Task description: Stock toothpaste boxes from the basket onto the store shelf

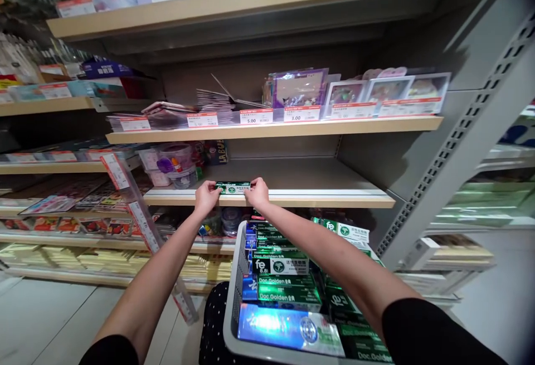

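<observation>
A green-and-white toothpaste box (233,188) lies at the front edge of the lower shelf (292,176), its long side facing me. My left hand (206,196) grips its left end, thumb on the front. At the other end, my right hand (257,192) pinches the box the same way. Below my forearms stands a grey plastic basket (230,320) filled with several green boxes (288,292) like it. A larger shiny blue box (288,329) lies at the basket's near side.
Clear plastic tubs (178,161) stand left of the hands on the same shelf. Above runs a shelf edge (284,129) with price labels, booklets and packets. A loose label strip (144,225) slants down at left. A slotted metal upright (451,147) stands at right.
</observation>
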A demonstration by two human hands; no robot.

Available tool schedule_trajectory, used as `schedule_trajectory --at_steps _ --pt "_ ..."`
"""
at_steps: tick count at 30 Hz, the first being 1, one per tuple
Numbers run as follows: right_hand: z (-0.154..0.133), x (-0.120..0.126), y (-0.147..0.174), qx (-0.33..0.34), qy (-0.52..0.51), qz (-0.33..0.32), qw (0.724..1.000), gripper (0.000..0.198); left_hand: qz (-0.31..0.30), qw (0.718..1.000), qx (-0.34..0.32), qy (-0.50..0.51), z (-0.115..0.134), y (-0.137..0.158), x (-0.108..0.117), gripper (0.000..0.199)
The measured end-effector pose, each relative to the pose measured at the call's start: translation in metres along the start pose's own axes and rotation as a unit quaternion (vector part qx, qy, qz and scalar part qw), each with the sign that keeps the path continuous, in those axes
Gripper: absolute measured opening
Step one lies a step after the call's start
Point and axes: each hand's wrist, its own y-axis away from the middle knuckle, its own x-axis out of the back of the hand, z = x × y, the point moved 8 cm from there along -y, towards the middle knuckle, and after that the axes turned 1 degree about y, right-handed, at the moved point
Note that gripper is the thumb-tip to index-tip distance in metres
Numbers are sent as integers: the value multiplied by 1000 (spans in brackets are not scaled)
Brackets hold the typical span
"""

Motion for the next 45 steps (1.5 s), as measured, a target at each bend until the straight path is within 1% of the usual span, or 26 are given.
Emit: schedule_trajectory --at_steps 2,4,7,9,11,13,16,18,20,22,24,26,28,30,32,34,36,37,38,39,41,42,43,45 --pt "-2 1 -8 -7 26 -15 1000 28 -9 1000 2 -3 -3 -11 -6 25" --pt "-5 2 -16 -4 44 -35 998 24 -24 1000 -1 11 -8 -23 -11 29" --pt "-7 2 -28 15 76 -71 995 16 -61 997 2 44 -18 -40 -17 39" --pt "-6 3 -33 32 89 -88 992 14 -90 993 16 68 -24 -48 -20 44" --pt "-2 3 -37 49 68 -99 992 19 -115 988 31 94 -27 -52 -22 45" --pt "3 4 -39 60 20 -105 992 28 -127 985 37 114 -27 -52 -22 45" --pt "10 4 -41 62 -48 -104 992 46 -115 983 36 135 -25 -50 -21 49" --pt "16 4 -44 50 -72 -91 992 58 -107 981 36 158 -25 -48 -21 54" --pt "20 5 -46 34 -90 -71 993 65 -96 980 39 171 -27 -48 -21 57" --pt "21 7 -47 28 -107 -53 992 63 -67 985 49 151 -29 -47 -17 57" --pt "21 12 -43 35 -120 -42 991 56 -31 994 55 92 -29 -45 -11 55" --pt "19 18 -35 46 -127 -43 990 49 -5 998 50 26 -26 -41 -6 52" --pt "17 27 -22 64 -129 -55 988 44 13 999 37 -9 -20 -33 0 49" --pt "13 38 -5 91 -128 -86 984 39 17 1000 21 -9 -16 -22 5 46" --pt "7 54 15 123 -116 -130 977 33 -1 1000 -2 -2 -12 -7 11 41" --pt "1 79 37 156 -85 -172 969 26 -23 999 -32 5 -5 15 18 37" --pt "-6 109 61 191 -35 -203 960 20 -44 997 -57 19 5 45 25 36" --pt "-8 122 74 204 -8 -235 950 18 -64 996 -61 28 10 62 26 35" --pt "-8 135 87 210 25 -262 941 18 -97 993 -60 36 17 82 24 33" --pt "-8 147 99 218 55 -288 931 20 -144 987 -59 49 24 103 18 32" --pt "-8 167 121 244 99 -318 911 20 -251 964 -30 88 36 147 3 31" --pt "-9 174 130 260 114 -324 903 18 -293 950 -5 110 41 168 -4 32" --pt "-8 180 137 274 124 -324 897 16 -318 938 17 138 45 185 -10 35" --pt "-5 184 148 294 140 -317 891 14 -336 923 55 178 50 209 -18 41"
